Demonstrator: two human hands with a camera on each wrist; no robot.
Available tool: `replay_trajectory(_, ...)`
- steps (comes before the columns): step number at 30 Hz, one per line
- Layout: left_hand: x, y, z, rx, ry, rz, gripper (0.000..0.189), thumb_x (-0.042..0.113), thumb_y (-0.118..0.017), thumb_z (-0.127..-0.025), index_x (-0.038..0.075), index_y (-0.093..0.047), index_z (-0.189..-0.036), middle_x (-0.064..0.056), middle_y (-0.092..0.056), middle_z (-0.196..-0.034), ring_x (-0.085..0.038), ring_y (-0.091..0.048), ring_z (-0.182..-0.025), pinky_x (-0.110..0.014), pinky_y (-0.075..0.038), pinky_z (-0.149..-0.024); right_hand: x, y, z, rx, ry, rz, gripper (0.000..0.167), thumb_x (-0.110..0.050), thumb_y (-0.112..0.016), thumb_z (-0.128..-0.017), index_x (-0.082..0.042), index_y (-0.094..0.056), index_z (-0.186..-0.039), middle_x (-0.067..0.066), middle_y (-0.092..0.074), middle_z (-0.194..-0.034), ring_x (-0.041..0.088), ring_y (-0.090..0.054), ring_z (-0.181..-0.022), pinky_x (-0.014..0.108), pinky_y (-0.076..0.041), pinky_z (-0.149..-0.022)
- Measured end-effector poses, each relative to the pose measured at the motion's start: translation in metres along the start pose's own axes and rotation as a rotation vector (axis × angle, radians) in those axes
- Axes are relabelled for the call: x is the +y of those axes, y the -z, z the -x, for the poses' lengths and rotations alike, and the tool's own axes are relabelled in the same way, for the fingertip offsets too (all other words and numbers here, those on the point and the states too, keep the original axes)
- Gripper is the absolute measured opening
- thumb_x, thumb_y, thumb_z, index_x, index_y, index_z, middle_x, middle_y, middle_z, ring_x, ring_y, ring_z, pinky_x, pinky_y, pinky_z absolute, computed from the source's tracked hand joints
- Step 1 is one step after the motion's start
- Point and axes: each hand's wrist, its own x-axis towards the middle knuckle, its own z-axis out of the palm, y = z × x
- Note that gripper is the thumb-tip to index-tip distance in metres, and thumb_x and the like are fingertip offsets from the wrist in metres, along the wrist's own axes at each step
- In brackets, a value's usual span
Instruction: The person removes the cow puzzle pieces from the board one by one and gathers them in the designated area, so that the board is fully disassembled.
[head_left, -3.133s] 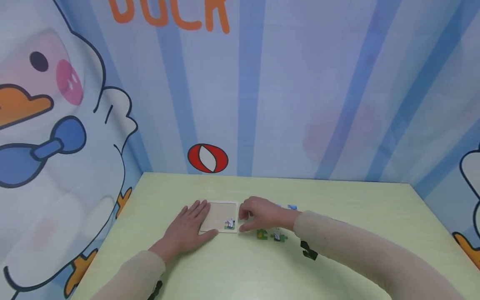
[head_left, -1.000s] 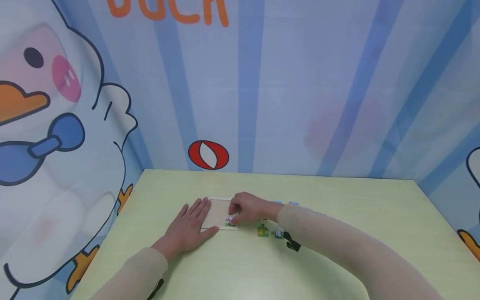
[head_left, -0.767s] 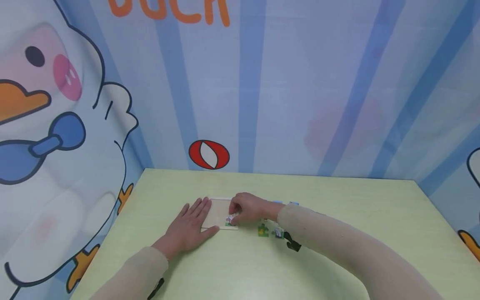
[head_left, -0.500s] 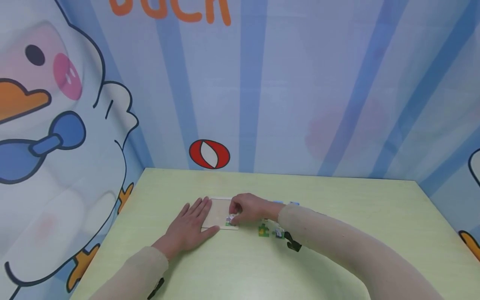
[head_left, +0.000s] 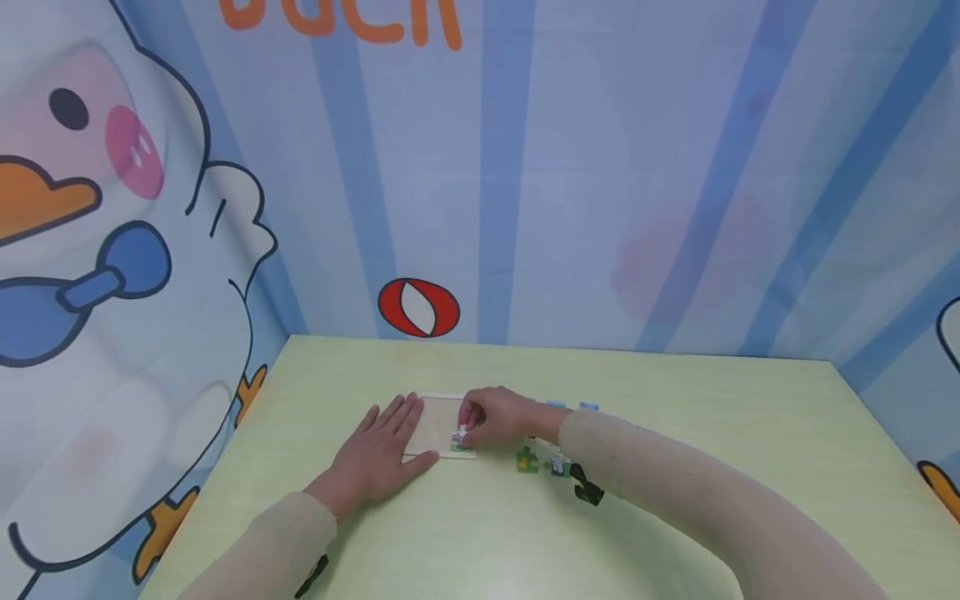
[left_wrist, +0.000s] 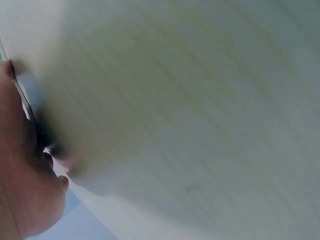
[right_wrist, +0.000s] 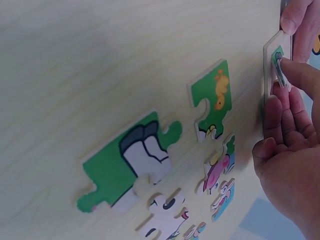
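Note:
My left hand (head_left: pixel 372 458) lies flat with straight fingers across the left edge of a shallow puzzle tray (head_left: pixel 433 423). Over the tray's near right corner, my right hand (head_left: pixel 497 415) pinches a small puzzle piece (right_wrist: pixel 281 77) between thumb and fingers. That piece is tilted, and its printed face is mostly hidden in the right wrist view. Under it, a green and white corner piece (head_left: pixel 457 447) sits in the tray. Only the curled edge of the left hand shows in the left wrist view, beside blurred tabletop.
Several loose puzzle pieces lie right of the tray, partly under my right forearm. Among them are a green piece with a yellow duck (right_wrist: pixel 217 92) and a green piece with white legs (right_wrist: pixel 142 155). A striped duck-print curtain (head_left: pixel 585 208) hangs behind the table (head_left: pixel 450 533).
My right hand has moved left from beside the tray to its near right corner with the piece. During the last second it barely shifts, while the piece tips slightly. My left hand stays put.

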Motion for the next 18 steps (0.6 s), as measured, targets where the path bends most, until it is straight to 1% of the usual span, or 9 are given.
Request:
replay_trajectory(5, 0.0001, -0.0003, -0.0006, 0.0, 0.003, -0.01, 0.092, 0.065, -0.049, -0.106, 0.007, -0.022, -0.171, -0.012, -0.02, -0.178, -0.034, -0.015, -0.165, -0.059, -0.015, -0.131, -0.0004, 0.0014, 0.0024, 0.003, 0.016, -0.023, 0.012, -0.02, -0.08, -0.098, -0.016, -0.069, -0.1, -0.005, -0.067, -0.09, 0.01, -0.059, -0.084, 0.026, -0.051, -0.081)
replay_trajectory(9, 0.0009, 0.0009, -0.0006, -0.002, 0.006, -0.016, 0.092, 0.066, -0.05, -0.105, 0.007, -0.023, -0.171, -0.012, -0.02, -0.178, -0.034, -0.016, -0.165, -0.059, -0.015, -0.131, 0.0005, 0.0018, 0.0026, 0.001, 0.025, -0.041, 0.011, -0.021, -0.078, -0.099, -0.016, -0.069, -0.099, -0.005, -0.067, -0.088, 0.01, -0.058, -0.083, 0.026, -0.051, -0.08)
replay_trajectory(18, 0.0009, 0.0013, 0.0, 0.0, 0.0, -0.027, 0.092, 0.065, -0.051, -0.105, 0.006, -0.024, -0.17, -0.013, -0.021, -0.178, -0.035, -0.017, -0.164, -0.06, -0.016, -0.131, 0.0054, 0.0039, -0.0011, -0.049, 0.048, -0.1, 0.007, -0.019, -0.079, -0.099, -0.017, -0.073, -0.094, -0.005, -0.07, -0.085, 0.01, -0.058, -0.077, 0.025, -0.051, -0.073)
